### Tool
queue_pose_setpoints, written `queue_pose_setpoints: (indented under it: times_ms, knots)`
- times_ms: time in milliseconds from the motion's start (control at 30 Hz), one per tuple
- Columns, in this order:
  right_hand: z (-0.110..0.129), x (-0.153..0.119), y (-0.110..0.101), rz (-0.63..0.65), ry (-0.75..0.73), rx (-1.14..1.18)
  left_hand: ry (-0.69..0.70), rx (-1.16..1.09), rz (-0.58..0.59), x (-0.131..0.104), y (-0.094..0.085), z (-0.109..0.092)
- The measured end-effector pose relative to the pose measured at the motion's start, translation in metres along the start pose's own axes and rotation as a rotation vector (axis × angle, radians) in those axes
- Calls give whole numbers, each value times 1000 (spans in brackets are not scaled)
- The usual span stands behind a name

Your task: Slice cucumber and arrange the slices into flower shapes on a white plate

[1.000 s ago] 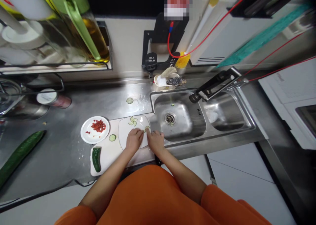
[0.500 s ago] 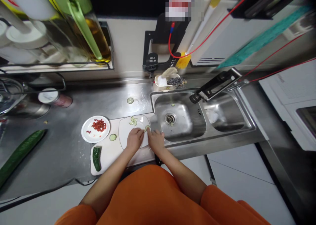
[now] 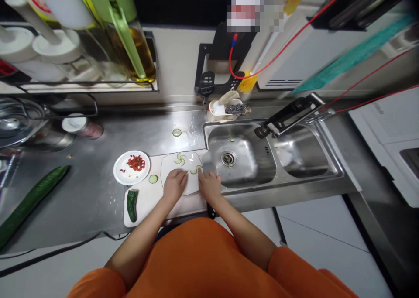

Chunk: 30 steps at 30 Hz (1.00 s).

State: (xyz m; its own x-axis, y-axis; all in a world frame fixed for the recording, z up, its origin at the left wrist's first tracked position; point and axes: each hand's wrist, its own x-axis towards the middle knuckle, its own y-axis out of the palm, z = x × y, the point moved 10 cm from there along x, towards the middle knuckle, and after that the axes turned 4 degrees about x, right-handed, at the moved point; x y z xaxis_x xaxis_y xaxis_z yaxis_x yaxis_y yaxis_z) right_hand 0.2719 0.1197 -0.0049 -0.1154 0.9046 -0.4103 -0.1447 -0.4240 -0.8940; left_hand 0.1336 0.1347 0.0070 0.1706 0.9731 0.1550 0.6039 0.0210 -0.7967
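Observation:
A white plate (image 3: pixel 191 186) lies on a white cutting board (image 3: pixel 149 204). Curved cucumber slices (image 3: pixel 180 159) form a small pinwheel near the plate's far edge. My right hand (image 3: pixel 211 186) is at the plate's right side, its fingertips on another curved cucumber slice (image 3: pixel 194 170). Over the plate's left part rests my left hand (image 3: pixel 175 185), fingers bent together; whatever they hold, if anything, is hidden. Left of the plate, on the board, are a round cucumber slice (image 3: pixel 153 178) and a short cucumber piece (image 3: pixel 132 205).
A white dish (image 3: pixel 118 175) of chopped red pieces stands at the board's left. A long cucumber (image 3: pixel 32 202) lies on the steel counter (image 3: pixel 88 189). To the right is a double sink (image 3: pixel 248 158) with a tap (image 3: pixel 288 117). A condiment rack (image 3: pixel 98 86) hangs at upper left.
My left hand has drawn back a little to the left, away from the slice at my right fingertips, and the hands are farther apart. The whole view has shifted slightly.

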Motion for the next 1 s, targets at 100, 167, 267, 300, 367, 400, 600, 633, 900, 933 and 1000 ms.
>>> queue_pose_setpoints:
  times_ms: [100,167,267,300,367,400,600,633,900,933,1000]
  knots:
    - [4,-4,-1,-9,-12,31,-127,28,-56,-15,-34,32]
    - [10,-7,-1,-9,-29,41,-245,109,-84,-29,-56,59]
    - [20,-11,3,9,-57,43,-407,257,-67,-49,-75,96]
    - [24,-12,4,15,-65,42,-434,293,-53,-53,-77,104]
    - [30,-14,7,22,-83,37,-457,344,-20,-57,-76,113]
    - [34,-14,8,24,-93,33,-458,360,-3,-57,-74,115]
    - [47,-17,11,9,-133,24,-470,381,51,-56,-63,116]
    - [48,-18,11,13,-132,27,-473,375,42,-56,-63,116]
    - [52,-21,12,5,-143,62,-552,254,-40,-57,-72,119]
    - [54,-21,11,0,-149,69,-577,231,-37,-58,-73,121]
    - [57,-21,9,-1,-163,88,-622,179,-31,-59,-75,124]
